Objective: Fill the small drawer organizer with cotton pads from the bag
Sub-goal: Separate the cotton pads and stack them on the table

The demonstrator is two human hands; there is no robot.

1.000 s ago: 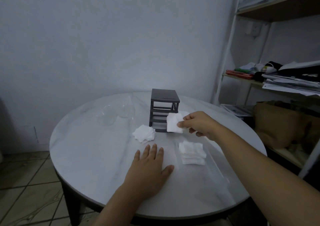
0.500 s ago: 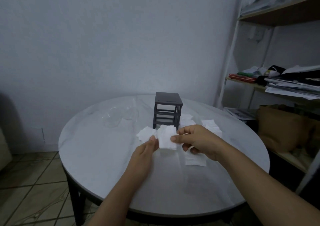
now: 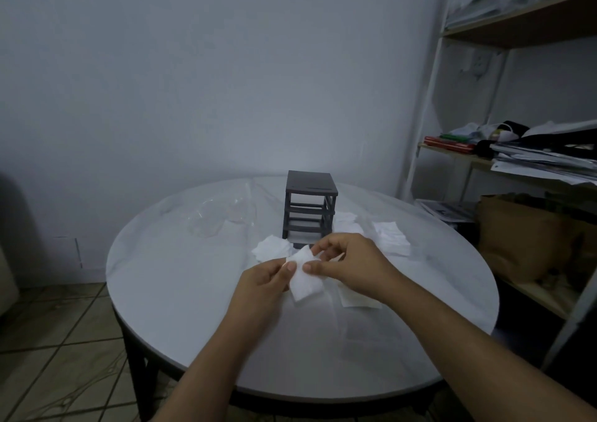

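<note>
Both hands are pinching a single white cotton pad [image 3: 305, 281] between them, in the air over the near middle of the table. The left hand [image 3: 258, 287] is gripping the pad's left edge, with thumb and forefinger curled onto it. The right hand [image 3: 353, 268] is pinching the upper right edge, with its thumb lying on the pad's face and its other fingers curling loosely above. The pad is hanging tilted between the two grips, and its lower corner is dangling below the fingertips.

Just under the right wrist, a near stack [image 3: 358, 301] of pads is lying flat on the round pale table [image 3: 181, 292], partly hidden by the arm. Beyond the hands, the dark drawer organizer [image 3: 310, 195] is standing upright near the table's middle, with its open tiers facing the person. Something pale is showing in its lowest tier, but what it is cannot be told.

A loose heap [image 3: 269, 248] of pads is lying at the organizer's front left corner. A small cluster [image 3: 348, 223] is resting against its right side, and a far stack [image 3: 391, 238] is sitting further right, apart from the frame. The clear plastic bag [image 3: 219, 215] is lying crumpled to the organizer's left, well apart from both hands.

At the right edge, a shelf unit [image 3: 458, 150] is holding piled papers, and a brown paper bag [image 3: 523, 240] is standing beneath them.
</note>
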